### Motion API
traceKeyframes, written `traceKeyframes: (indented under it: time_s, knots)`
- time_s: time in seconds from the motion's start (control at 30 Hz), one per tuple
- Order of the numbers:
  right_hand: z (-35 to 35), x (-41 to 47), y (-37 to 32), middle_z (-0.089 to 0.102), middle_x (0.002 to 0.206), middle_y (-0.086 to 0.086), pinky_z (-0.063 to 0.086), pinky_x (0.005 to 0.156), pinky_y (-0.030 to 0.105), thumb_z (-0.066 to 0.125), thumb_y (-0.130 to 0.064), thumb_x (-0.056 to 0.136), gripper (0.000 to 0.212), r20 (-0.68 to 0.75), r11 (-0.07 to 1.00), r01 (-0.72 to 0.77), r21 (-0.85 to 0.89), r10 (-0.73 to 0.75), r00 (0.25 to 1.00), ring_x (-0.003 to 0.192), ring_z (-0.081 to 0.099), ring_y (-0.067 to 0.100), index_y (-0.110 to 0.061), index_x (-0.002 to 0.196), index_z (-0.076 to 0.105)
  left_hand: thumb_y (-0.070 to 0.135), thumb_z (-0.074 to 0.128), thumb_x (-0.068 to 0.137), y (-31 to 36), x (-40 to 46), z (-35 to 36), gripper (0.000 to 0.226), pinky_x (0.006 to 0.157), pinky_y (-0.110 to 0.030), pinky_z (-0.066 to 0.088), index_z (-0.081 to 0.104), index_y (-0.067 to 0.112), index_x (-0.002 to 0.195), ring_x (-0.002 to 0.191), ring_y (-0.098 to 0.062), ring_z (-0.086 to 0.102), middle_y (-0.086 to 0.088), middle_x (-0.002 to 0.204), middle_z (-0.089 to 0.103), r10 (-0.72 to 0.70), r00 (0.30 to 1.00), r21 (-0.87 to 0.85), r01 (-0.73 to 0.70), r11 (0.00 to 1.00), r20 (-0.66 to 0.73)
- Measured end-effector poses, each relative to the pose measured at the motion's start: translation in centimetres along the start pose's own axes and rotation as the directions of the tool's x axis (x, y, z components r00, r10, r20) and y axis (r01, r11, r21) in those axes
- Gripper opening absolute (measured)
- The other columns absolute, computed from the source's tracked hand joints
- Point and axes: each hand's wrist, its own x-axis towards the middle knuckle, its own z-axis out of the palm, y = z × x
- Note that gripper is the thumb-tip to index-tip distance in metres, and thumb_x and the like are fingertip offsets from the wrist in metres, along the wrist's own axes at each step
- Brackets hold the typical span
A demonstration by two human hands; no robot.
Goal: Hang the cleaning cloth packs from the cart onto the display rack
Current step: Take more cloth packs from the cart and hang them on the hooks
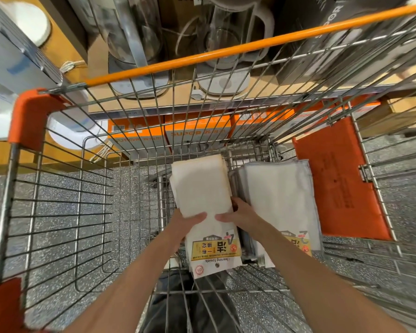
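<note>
- both hands reach down into the wire shopping cart (58,212) from the bottom of the frame, bare forearms running in from the lower left and lower right.
- left hand (190,221) grips the left edge of a white cleaning cloth pack (202,188) near the middle of the frame, thumb lying flat across its face and fingers hidden beneath.
- right hand (238,213) holds the same pack on its right edge, thumb on the face pointing left toward the other thumb, fingers curled down between this pack and the next one.
- the held pack lies lengthwise at the centre of the cart, its yellow and white label end (214,255) toward the bottom of the frame with "cleaning towels" partly readable; whether it is lifted clear of the basket floor i cannot tell.
- a second stack of cloth packs (281,200) with grey-edged cloths lies just beside it to the right, its own yellow label partly hidden behind the right forearm.
- an orange plastic panel (339,183) sits on the cart wall at the right of the frame.
- the cart's orange rail (250,46) crosses the upper half of the frame, with orange corner guards (29,116) at the left.
- beyond the cart, in the upper part of the frame, a wooden shelf (406,82) holds glass electric kettles (226,44), and orange boxes (197,133) marked "supor" stand in a row below it.
- speckled grey floor (58,236) shows through the wires.
</note>
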Motion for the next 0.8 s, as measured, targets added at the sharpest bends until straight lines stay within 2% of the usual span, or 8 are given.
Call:
traceKeyframes:
  time_s: [0.07, 0.13, 0.2, 0.3, 0.43, 0.6, 0.7, 0.8]
  knots:
    - [0.1, 0.1, 0.1, 0.057, 0.128, 0.010, 0.053, 0.084, 0.033, 0.079, -0.010, 0.072, 0.080, -0.020, 1.000, -0.007, -0.005, 0.007, 1.000, 0.106, 0.059, 0.023, -0.007, 0.138, 0.035, 0.019, 0.076, 0.078, -0.1, 0.3, 0.0, 0.057, 0.082, -0.044, 0.054, 0.051, 0.012, 0.129, 0.107, -0.029, 0.061, -0.010, 0.121, 0.065, -0.017, 1.000, -0.017, 0.017, 1.000, -0.020]
    - [-0.1, 0.2, 0.1, 0.055, 0.130, 0.011, 0.052, 0.089, 0.037, 0.080, -0.010, 0.071, 0.087, -0.024, 1.000, -0.015, 0.023, 0.015, 1.000, 0.109, 0.059, 0.026, -0.005, 0.140, 0.029, 0.018, 0.079, 0.076, -0.2, 0.4, -0.1, 0.056, 0.077, -0.042, 0.055, 0.052, 0.013, 0.125, 0.098, -0.024, 0.064, -0.006, 0.113, 0.067, -0.016, 0.999, -0.037, 0.015, 0.999, -0.033]
    - [-0.1, 0.2, 0.2, 0.054, 0.130, 0.011, 0.051, 0.087, 0.035, 0.081, -0.011, 0.070, 0.089, -0.021, 0.998, -0.024, 0.058, 0.025, 0.999, 0.109, 0.058, 0.025, -0.005, 0.141, 0.026, 0.019, 0.081, 0.073, -0.2, 0.5, 0.0, 0.058, 0.074, -0.041, 0.056, 0.051, 0.014, 0.123, 0.095, -0.022, 0.064, -0.007, 0.115, 0.066, -0.022, 0.999, -0.036, 0.021, 0.999, -0.040]
    - [0.0, 0.0, 0.2, 0.062, 0.119, 0.005, 0.054, 0.076, 0.025, 0.080, -0.014, 0.071, 0.075, 0.046, 0.999, -0.024, 0.048, 0.022, 0.999, 0.099, 0.062, 0.018, -0.008, 0.134, 0.040, 0.022, 0.085, 0.068, -0.3, 0.6, -0.2, 0.080, 0.086, -0.049, 0.053, 0.040, 0.008, 0.134, 0.108, -0.030, 0.060, -0.011, 0.124, 0.062, -0.063, 0.996, -0.022, 0.062, 0.998, -0.062]
    - [-0.2, -0.1, 0.0, 0.066, 0.101, -0.007, 0.053, 0.067, 0.019, 0.077, -0.014, 0.074, 0.058, 0.092, 0.999, 0.014, 0.053, -0.019, 0.996, 0.087, 0.065, 0.008, -0.012, 0.125, 0.050, 0.016, 0.084, 0.068, -0.1, 0.6, -1.1, 0.069, 0.074, -0.044, 0.053, 0.051, 0.008, 0.128, 0.102, -0.031, 0.063, -0.011, 0.114, 0.067, -0.077, 0.996, -0.037, 0.076, 0.996, -0.036]
    - [0.9, 0.2, 0.6, 0.056, 0.126, 0.006, 0.053, 0.085, 0.033, 0.080, -0.011, 0.070, 0.080, 0.049, 1.000, -0.004, 0.020, 0.003, 0.999, 0.110, 0.058, 0.025, -0.014, 0.137, 0.037, 0.015, 0.083, 0.068, -0.2, 0.5, -1.2, 0.069, 0.072, -0.041, 0.052, 0.049, 0.006, 0.127, 0.103, -0.031, 0.062, -0.013, 0.117, 0.065, -0.068, 0.995, -0.065, 0.064, 0.996, -0.072]
    - [0.6, 0.1, 0.8, 0.057, 0.109, -0.004, 0.054, 0.069, 0.023, 0.079, -0.010, 0.071, 0.075, 0.071, 0.998, -0.006, 0.063, 0.002, 0.997, 0.094, 0.062, 0.018, -0.020, 0.131, 0.035, 0.012, 0.083, 0.070, -0.3, 0.4, -1.0, 0.068, 0.084, -0.048, 0.052, 0.046, 0.009, 0.127, 0.107, -0.031, 0.060, -0.012, 0.121, 0.064, -0.048, 0.995, -0.100, 0.039, 0.994, -0.087]
    - [0.1, -0.1, 0.6, 0.056, 0.097, -0.009, 0.051, 0.054, 0.016, 0.079, -0.007, 0.071, 0.063, 0.081, 0.995, -0.003, 0.095, -0.005, 0.997, 0.078, 0.062, 0.008, -0.024, 0.117, 0.038, 0.008, 0.080, 0.073, -0.3, 0.3, -1.2, 0.049, 0.082, -0.046, 0.051, 0.055, 0.018, 0.114, 0.104, -0.030, 0.061, -0.010, 0.117, 0.065, -0.035, 0.999, -0.104, 0.031, 0.994, -0.035]
